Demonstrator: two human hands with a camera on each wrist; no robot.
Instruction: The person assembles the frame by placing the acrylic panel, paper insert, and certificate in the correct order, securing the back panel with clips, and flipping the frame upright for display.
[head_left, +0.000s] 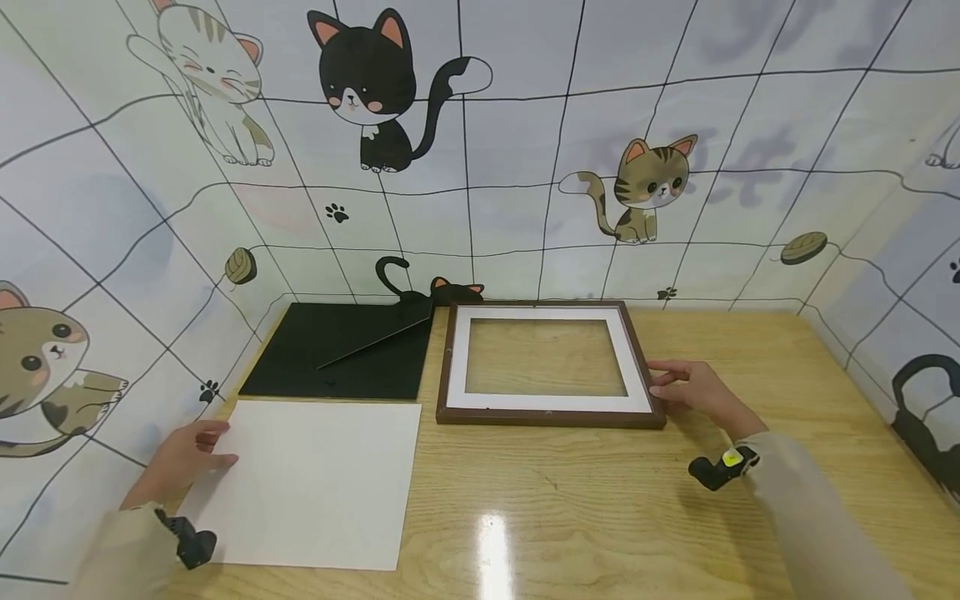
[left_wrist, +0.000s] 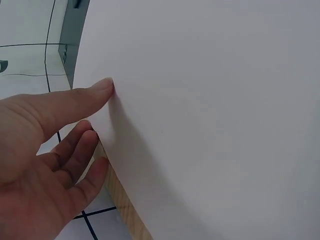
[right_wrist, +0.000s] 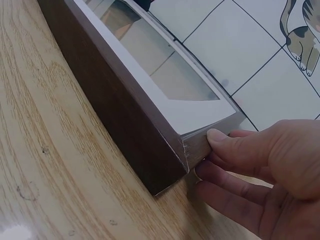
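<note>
A white sheet lies at the front left of the wooden table. My left hand is at its left edge, thumb on top and the other fingers curled at the edge. A brown picture frame with a white mat lies to the right; through the mat's opening the wood grain shows. My right hand grips the frame's right side, the thumb against its side bar and the fingers lower down, partly hidden by the frame.
Behind the white sheet lies a black backing board with a thin slanting flap edge. A wall covering with cat drawings rises behind the table and at both sides. Bare wood lies in front of the frame.
</note>
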